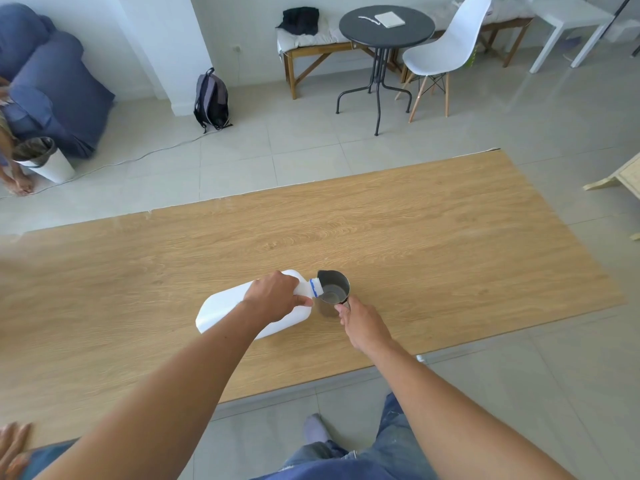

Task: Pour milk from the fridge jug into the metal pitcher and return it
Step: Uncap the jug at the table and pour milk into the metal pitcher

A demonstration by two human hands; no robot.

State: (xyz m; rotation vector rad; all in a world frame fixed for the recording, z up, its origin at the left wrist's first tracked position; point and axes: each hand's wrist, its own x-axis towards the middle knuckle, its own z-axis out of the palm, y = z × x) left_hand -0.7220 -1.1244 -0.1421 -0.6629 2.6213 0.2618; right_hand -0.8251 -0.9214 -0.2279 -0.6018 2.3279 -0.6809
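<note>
A white plastic milk jug (225, 311) is tipped almost on its side over the wooden table (415, 230). Its uncapped neck, ringed in blue, rests at the rim of the metal pitcher (333, 289). My left hand (275, 297) grips the jug near its neck and handle. The pitcher stands upright on the table, spout to the far left, with a pale pool inside. My right hand (360, 322) holds the pitcher's handle on its near side. No stream of milk is clearly visible.
Another person's hand (12, 445) rests at the table's near left corner. Beyond the table stand a round dark table (386, 24), a white chair (446, 46), a backpack (211, 98), a blue beanbag (52, 88) and a white bin (43, 161).
</note>
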